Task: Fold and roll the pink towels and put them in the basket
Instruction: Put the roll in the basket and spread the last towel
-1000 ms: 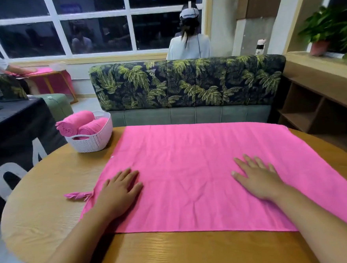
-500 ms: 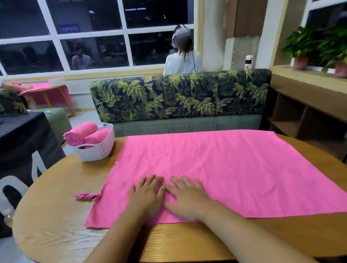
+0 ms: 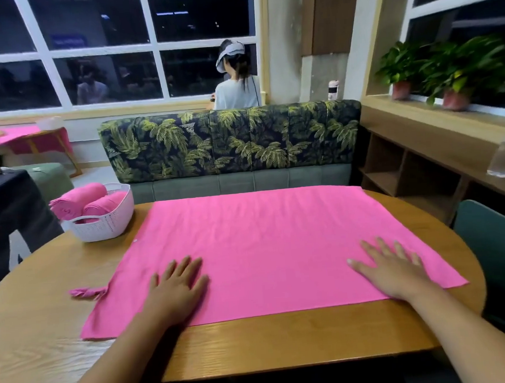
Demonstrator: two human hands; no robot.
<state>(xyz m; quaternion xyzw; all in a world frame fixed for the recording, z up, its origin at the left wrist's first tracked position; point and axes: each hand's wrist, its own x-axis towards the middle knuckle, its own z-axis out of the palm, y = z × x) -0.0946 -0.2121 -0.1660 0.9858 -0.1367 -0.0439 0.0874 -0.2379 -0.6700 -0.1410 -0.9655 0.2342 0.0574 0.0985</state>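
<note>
Both the left hand and the right hand are pressing flat, fingers released and grasping nothing, on the large pink cloth towel lying spread across the oval wooden table, apparently smoothing it for folding.

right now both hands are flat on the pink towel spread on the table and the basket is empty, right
Not empty: the head view shows two rolled towels in the basket. The rest holds: left hand and right hand lie flat on the pink towel spread on the table.
</note>
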